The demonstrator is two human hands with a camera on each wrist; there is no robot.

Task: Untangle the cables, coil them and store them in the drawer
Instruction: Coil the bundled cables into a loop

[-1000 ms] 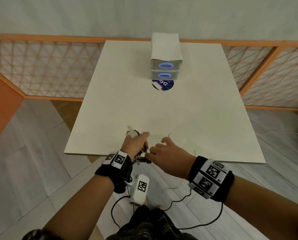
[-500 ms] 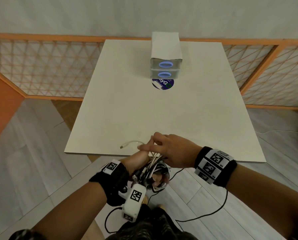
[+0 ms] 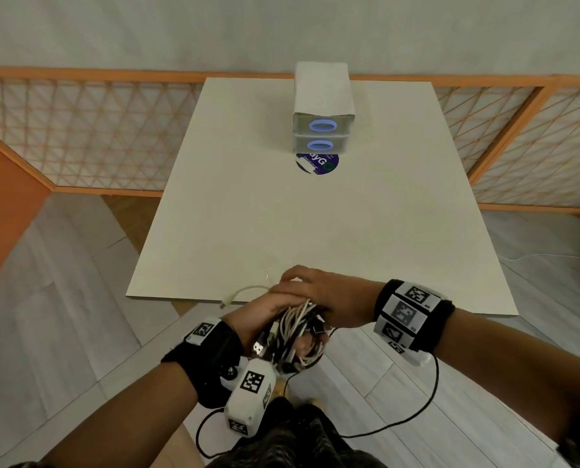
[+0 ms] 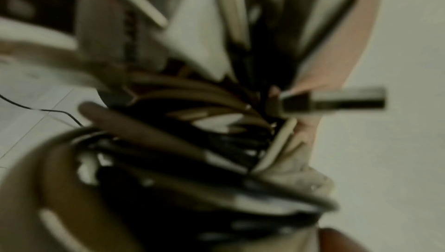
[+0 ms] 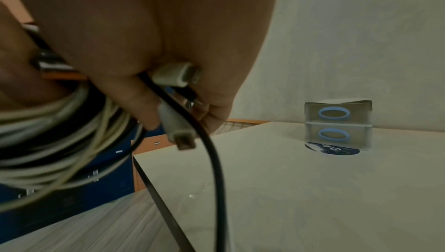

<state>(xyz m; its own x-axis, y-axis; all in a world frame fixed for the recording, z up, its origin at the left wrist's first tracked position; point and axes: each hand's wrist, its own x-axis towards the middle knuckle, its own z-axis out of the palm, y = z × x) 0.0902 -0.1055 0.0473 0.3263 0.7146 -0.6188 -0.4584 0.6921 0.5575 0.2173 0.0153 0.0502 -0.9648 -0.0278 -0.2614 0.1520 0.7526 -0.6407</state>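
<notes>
Cables, white and black together, sit as one bunched mass just off the near edge of the table, held in the air between both hands; the loops look gathered into a rough coil, though white and black strands cross each other, so whether they are truly separated cannot be told; one white end arcs out to the left over the table edge, uncoiled, and several plugs stick out of the bundle. Left hand cups the bundle from below with fingers curled round it; right hand closes over the top, and the right wrist view shows its fingers pinching strands with a white plug tucked under them. Drawer unit stands at the far end of the table, well apart from the hands, both drawers shut, over a round blue sticker.

Judged from this, gathering is well advanced; tucking in the loose end, opening a drawer, and placing the coil inside all remain; sorting the cables into separate coils may remain too.
</notes>
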